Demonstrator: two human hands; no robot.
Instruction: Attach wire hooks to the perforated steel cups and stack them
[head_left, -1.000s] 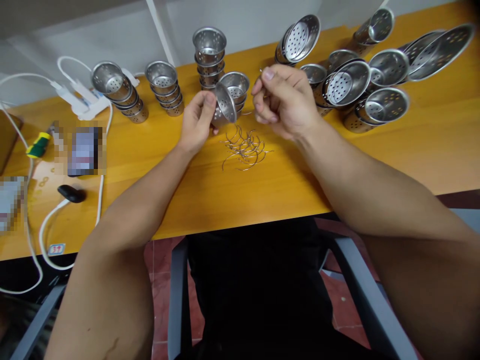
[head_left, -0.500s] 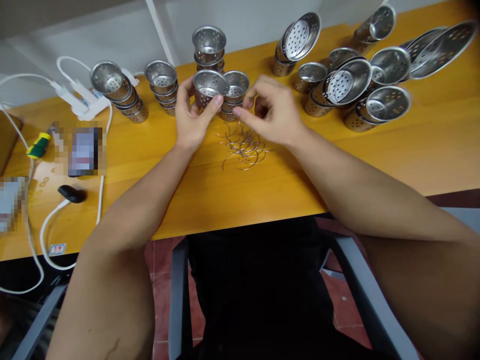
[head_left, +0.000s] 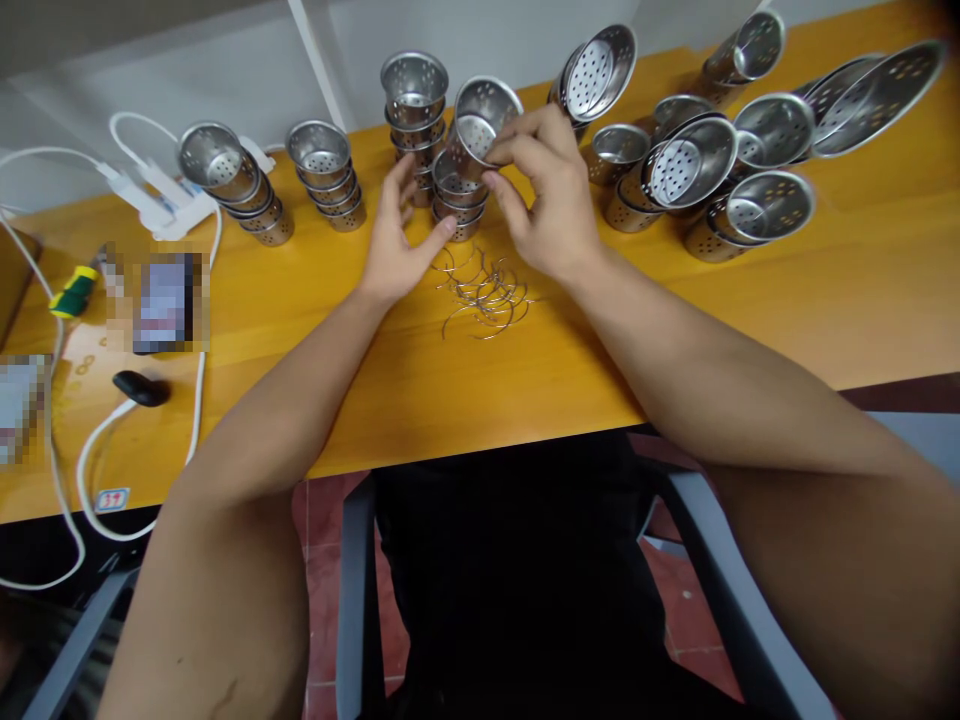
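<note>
My right hand (head_left: 551,190) pinches the side of a perforated metal cup (head_left: 480,130), tilted with its mouth toward me. That cup is right above a short stack of similar cups (head_left: 459,213); whether it touches them I cannot tell. My left hand (head_left: 405,235) is empty, thumb and fingers apart, just left of the short stack. Behind its fingertips rises a taller stack of cups (head_left: 414,90). Loose curved wires (head_left: 487,295) lie tangled on the table in front of the short stack, between my forearms.
Further cup stacks stand at the left (head_left: 225,175) and centre-left (head_left: 322,165). Several tilted stacks (head_left: 690,165) crowd the right side. A white power strip (head_left: 184,212) with cables, a green-yellow screwdriver (head_left: 75,292), a blurred phone (head_left: 165,305) and a black mouse-like object (head_left: 141,388) are at left.
The cup has passed from my left hand to my right and moved right and up, over the short stack. My left hand has let go and opened.
</note>
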